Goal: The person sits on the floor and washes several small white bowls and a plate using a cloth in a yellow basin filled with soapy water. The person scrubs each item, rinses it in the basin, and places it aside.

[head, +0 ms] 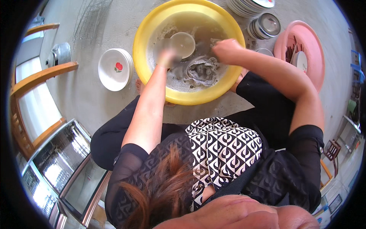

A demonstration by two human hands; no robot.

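Note:
A yellow plastic basin (pixel 187 98) of murky, sudsy water stands on the floor before me. My left hand (pixel 167 58), blurred, is over the water at the basin's left, next to a pale round bowl (pixel 183 45); whether its fingers grip that bowl, I cannot tell. Above the basin's right side is my right hand (pixel 227 51), its fingers curled and blurred; whether something is in them is unclear. A wet grey cloth (pixel 201 71) lies bunched in the suds between and below the hands.
Left of the basin sit stacked white bowls (pixel 114 69) with a cherry print. At the upper right are stacked plates (pixel 246 8), small metal-looking dishes (pixel 264 26) and a pink basin (pixel 317 57) holding chopsticks and a white dish. A wooden chair (pixel 45 73) and a metal kettle (pixel 61 53) stand at left.

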